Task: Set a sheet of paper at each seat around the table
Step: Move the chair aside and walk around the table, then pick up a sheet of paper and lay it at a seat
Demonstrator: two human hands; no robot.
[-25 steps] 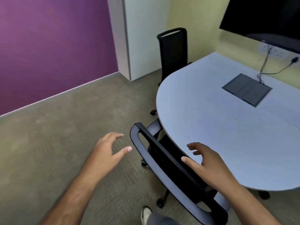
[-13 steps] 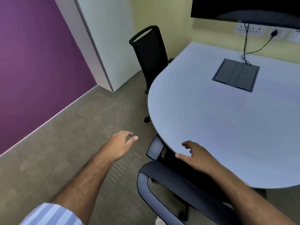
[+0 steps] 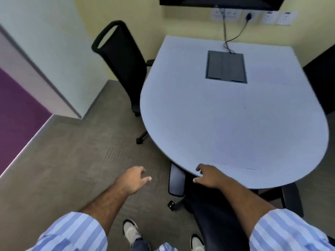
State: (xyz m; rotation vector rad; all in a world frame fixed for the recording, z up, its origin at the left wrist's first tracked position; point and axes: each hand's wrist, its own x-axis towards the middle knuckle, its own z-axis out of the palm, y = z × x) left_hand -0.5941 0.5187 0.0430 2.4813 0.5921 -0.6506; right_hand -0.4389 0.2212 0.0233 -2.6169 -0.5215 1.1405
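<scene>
A pale blue-grey table with a rounded near end fills the right of the view. Faint edges of what may be sheets lie on it; I cannot tell for sure. My right hand hovers at the table's near edge, above the black chair tucked in below me, fingers apart and holding nothing. My left hand hangs over the carpet to the left of that chair's armrest, fingers loosely spread and empty.
A second black chair stands at the table's left side, and part of a dark chair shows at the right. A grey cable hatch sits in the tabletop with a cord to wall sockets. Grey carpet lies left.
The view has swung right and forward, bringing the whole table into sight. Both hands stay open and empty; the right one has moved from over the chair back to the table edge.
</scene>
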